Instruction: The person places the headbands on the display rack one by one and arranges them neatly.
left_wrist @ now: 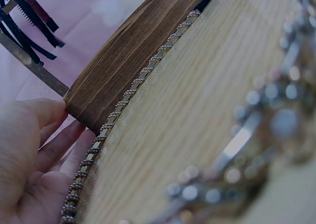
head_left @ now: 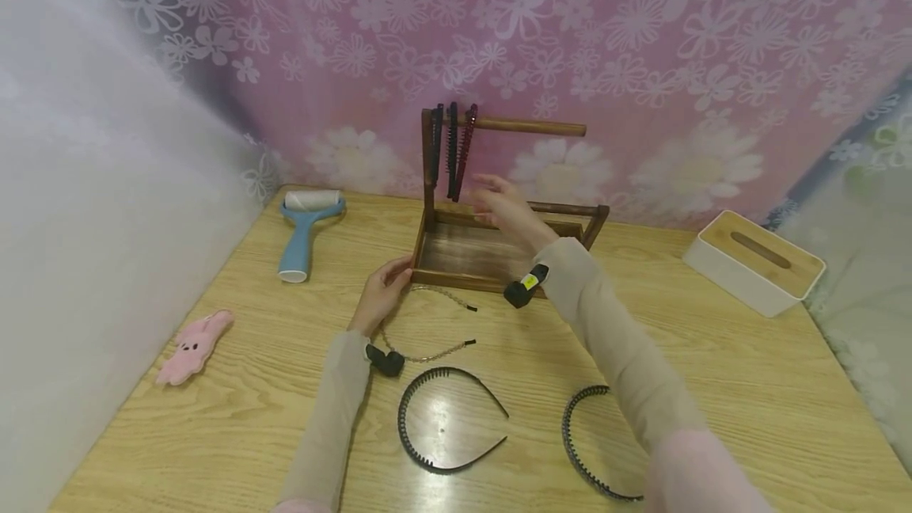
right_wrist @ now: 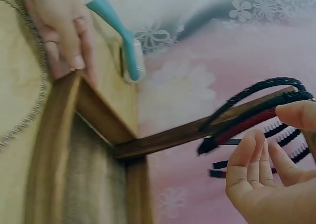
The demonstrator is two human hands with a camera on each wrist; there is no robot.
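A wooden rack [head_left: 456, 278] with a tray base stands near the wall. Several headbands, black ones [head_left: 452, 150] and a dark red one [head_left: 466, 153], hang at the left end of its upper bar. Just below and right of the red headband [right_wrist: 247, 124], my right hand [head_left: 502, 208] has its fingers loosely bent, with nothing seen between them. My left hand [head_left: 381, 295] pinches the front left corner of the tray, thumb and fingers on either side of it in the left wrist view. A beaded headband [left_wrist: 129, 92] lies beside that hand, along the tray's front.
Two black toothed headbands [head_left: 403, 418] [head_left: 568, 438] lie nearer on the table [head_left: 249, 418]. A blue lint roller [head_left: 299, 240] and a pink plush clip [head_left: 192, 347] are at the left. A white tissue box [head_left: 741, 275] with a wooden lid stands at the right.
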